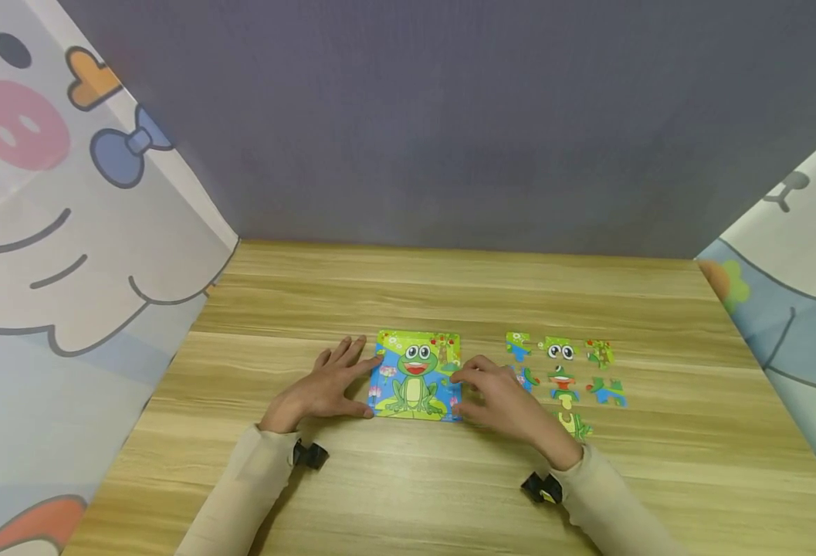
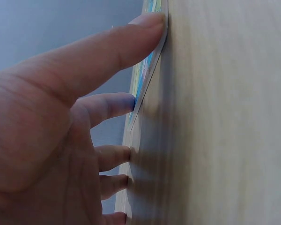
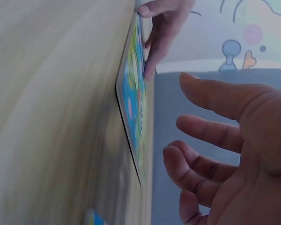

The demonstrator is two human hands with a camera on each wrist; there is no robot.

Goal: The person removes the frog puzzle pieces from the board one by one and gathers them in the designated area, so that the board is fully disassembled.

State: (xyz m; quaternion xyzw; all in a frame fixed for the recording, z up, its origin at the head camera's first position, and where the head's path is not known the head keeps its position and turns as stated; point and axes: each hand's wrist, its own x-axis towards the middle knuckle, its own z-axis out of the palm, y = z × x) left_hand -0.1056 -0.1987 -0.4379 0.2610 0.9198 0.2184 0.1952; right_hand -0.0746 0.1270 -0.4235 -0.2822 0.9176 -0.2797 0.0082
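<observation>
A square frog puzzle board (image 1: 414,377) lies flat on the table, its picture facing up. My left hand (image 1: 327,386) rests at its left side, thumb and index finger touching the edge and the other fingers spread on the wood. In the left wrist view, the thumb (image 2: 140,35) lies along the board's rim. My right hand (image 1: 501,398) hovers at the right edge with loosely bent fingers. The right wrist view shows a gap between that hand (image 3: 225,140) and the board (image 3: 135,93), and nothing in its grasp. Part of the board's right edge is hidden behind the fingertips.
Several loose jigsaw pieces lie in rough rows right of the board, among them one with eyes (image 1: 559,350), one with a mouth (image 1: 563,386) and a blue-green one (image 1: 607,391). The right forearm partly covers a lower piece (image 1: 576,425). A grey wall (image 1: 449,154) rises behind the table.
</observation>
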